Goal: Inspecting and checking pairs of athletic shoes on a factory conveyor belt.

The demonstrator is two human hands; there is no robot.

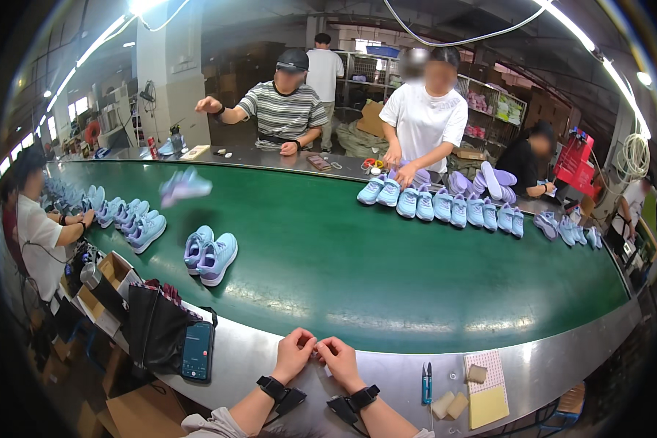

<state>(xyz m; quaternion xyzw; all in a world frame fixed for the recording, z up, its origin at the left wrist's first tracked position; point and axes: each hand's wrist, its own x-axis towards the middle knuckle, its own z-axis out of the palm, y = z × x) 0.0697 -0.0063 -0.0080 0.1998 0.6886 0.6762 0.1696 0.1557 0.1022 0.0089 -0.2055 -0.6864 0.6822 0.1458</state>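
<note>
now left hand (pixel 294 355) and right hand (pixel 339 360) meet, fingertips pinched, can't tell on what; shoes (pixel 219 258) ahead-left, phone (pixel 197 352) left, writing illegible.

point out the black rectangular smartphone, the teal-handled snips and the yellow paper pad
Black rectangular smartphone (pixel 197 350): head view, on its screen.
Teal-handled snips (pixel 429 387): head view, on a handle.
Yellow paper pad (pixel 489 407): head view, middle of its top face.

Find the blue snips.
In the head view, the snips lie on the metal ledge, right of the right hand, beside two pale blocks.
</note>
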